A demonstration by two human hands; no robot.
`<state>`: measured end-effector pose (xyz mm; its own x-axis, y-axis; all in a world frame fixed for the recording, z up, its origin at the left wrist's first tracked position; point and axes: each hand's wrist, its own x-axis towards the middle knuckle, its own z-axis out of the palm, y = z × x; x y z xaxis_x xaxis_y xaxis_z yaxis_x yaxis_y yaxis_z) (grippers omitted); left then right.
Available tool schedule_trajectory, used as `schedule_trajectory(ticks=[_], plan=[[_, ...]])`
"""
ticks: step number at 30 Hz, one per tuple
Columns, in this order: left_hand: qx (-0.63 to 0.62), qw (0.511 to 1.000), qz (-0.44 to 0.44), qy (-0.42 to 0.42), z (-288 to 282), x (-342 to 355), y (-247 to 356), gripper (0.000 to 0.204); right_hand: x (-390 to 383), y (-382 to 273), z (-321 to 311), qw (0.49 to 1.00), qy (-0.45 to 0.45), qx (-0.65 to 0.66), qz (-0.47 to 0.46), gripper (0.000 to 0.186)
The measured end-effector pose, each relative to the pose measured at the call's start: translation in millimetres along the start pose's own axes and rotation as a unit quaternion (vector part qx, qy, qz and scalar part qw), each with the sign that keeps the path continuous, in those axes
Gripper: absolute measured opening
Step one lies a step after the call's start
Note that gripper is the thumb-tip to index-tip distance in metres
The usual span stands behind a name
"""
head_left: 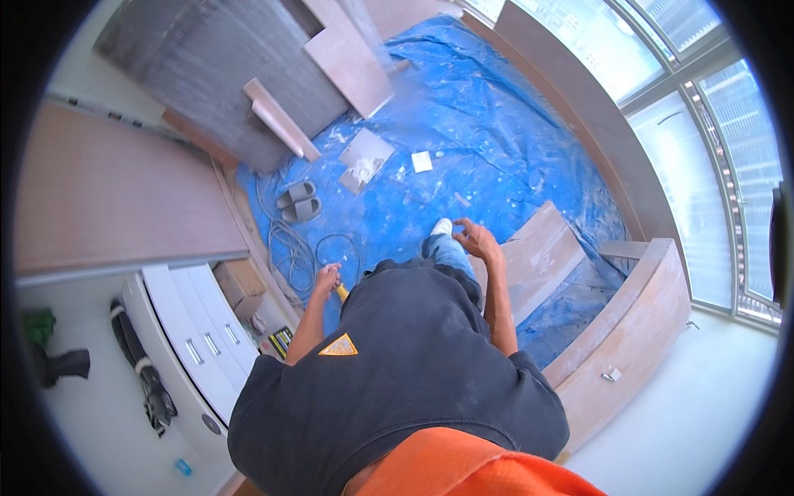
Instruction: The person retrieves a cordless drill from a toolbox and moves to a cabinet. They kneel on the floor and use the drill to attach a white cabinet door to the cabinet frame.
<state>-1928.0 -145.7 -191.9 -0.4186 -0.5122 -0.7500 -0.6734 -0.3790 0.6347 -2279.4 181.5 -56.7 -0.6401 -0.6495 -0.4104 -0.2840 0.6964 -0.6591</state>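
Note:
My left hand (pixel 329 275) is closed around a yellow-handled tool (pixel 341 291), mostly hidden beside my body, above the blue sheeting and near a looped hose or cable (pixel 294 248). My right hand (pixel 474 237) is open, fingers loosely bent and apart, beside my white shoe (pixel 442 226) and left of a pale wooden panel (pixel 546 252) that lies on the sheeting.
Blue sheeting (pixel 496 107) covers the floor, with grey slippers (pixel 298 200) and scraped boards (pixel 364 153) on it. Large grey panels (pixel 215 66) are at the back left. A white drawer cabinet (pixel 186 331) is left, a pale wooden frame (pixel 628 347) right, beside tall windows (pixel 686 190).

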Motion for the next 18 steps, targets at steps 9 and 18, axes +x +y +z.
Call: schedule_trajectory(ticks=[9,18], plan=[[0.022,0.998,0.057,-0.03,123,86,179,0.027,120,9,-201,0.998,0.054,-0.02,-0.006,0.039],[0.136,0.986,-0.05,-0.086,195,206,239,0.027,235,88,-228,0.996,-0.02,0.081,0.021,0.04]])
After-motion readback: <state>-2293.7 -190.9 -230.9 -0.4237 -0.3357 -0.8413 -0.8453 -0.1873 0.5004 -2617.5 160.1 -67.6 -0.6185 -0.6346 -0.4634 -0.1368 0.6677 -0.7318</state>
